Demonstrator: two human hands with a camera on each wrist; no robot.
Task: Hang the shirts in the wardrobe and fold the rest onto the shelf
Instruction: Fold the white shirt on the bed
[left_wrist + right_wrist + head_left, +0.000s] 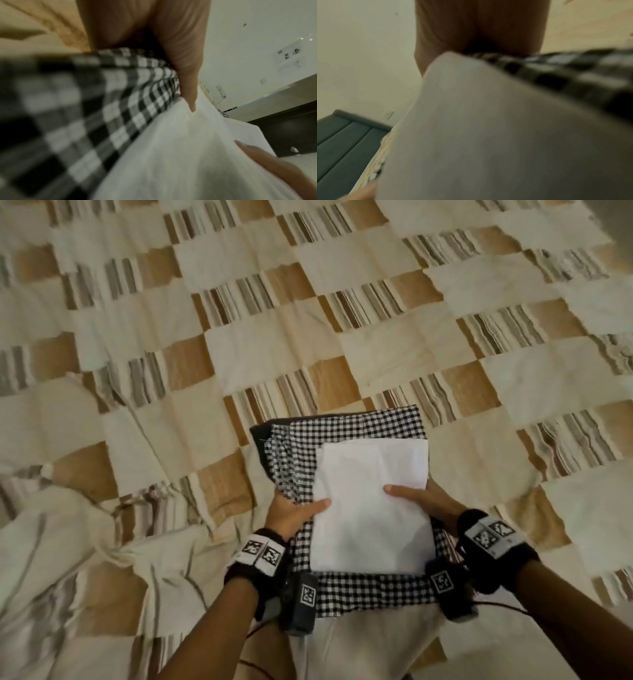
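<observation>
Bed: I see a cream, tan and striped patchwork bedspread (274,344) filling the head view, rumpled at my lower left.
Stack: a folded black-and-white gingham garment (356,426) carries a smaller folded white cotton garment (373,505) on top; a dark layer shows under its far-left corner. The pile sits at the near edge of the bed, between my wrists, and I cannot tell whether it rests on the bed or is already lifted.
Left grip: my left hand (291,513) clamps the left edge, thumb (318,505) flat on the white cloth, fingers hidden beneath the gingham.
Right grip: my right hand (424,501) clamps the right edge the same way, thumb on top, fingers tucked under.
Key relation: the stack's long axis runs away from me, and both hands sit at its near half, equally close, so I judge the far end may sag when it is carried to the shelf.
Left wrist view: it alone shows a white wall (248,40) and a dark cabinet with a round knob (295,149) beyond the cloth.
Right wrist view: it alone shows a dark green padded panel (342,142), perhaps the headboard; blur hides the rest.
</observation>
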